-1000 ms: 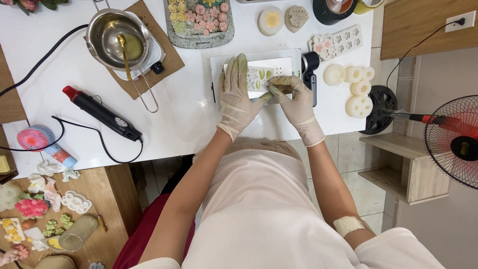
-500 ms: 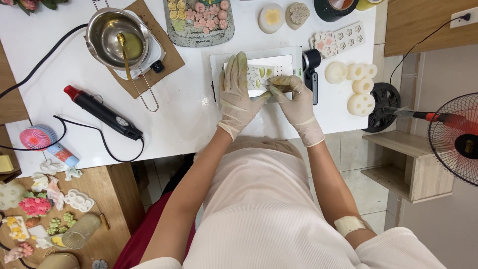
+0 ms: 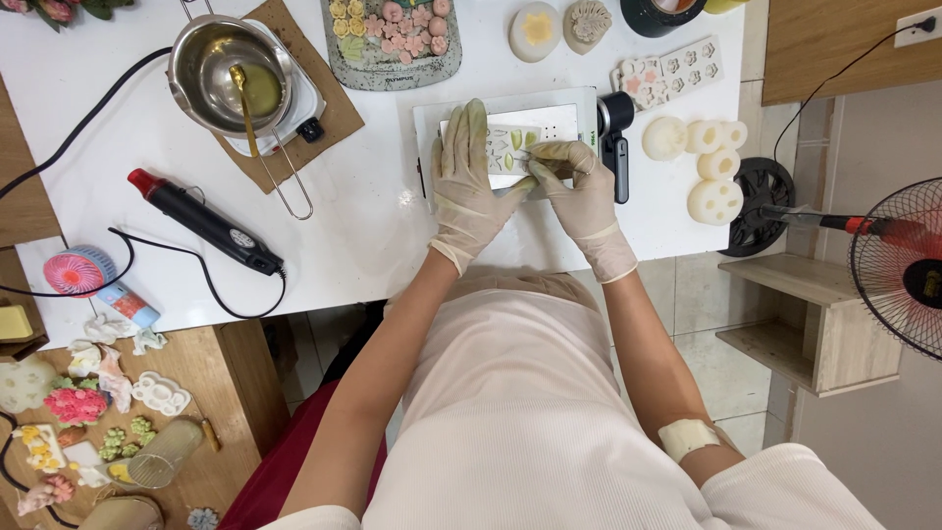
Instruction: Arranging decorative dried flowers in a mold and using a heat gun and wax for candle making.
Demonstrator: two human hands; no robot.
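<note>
My gloved left hand lies flat, fingers spread, on the white mould tray at the white table's centre, while my right hand curls, fingertips pinched together, on its near edge.

Thin, matt, faintly wrinkled latex-like gloves on left hand and right hand. Smooth white counter, slight sheen. Shiny polished metal pot on rough brown cork-like mat. Matt pale silicone mould. Matt black plastic heat gun. Grained bare wood shelf.
</note>
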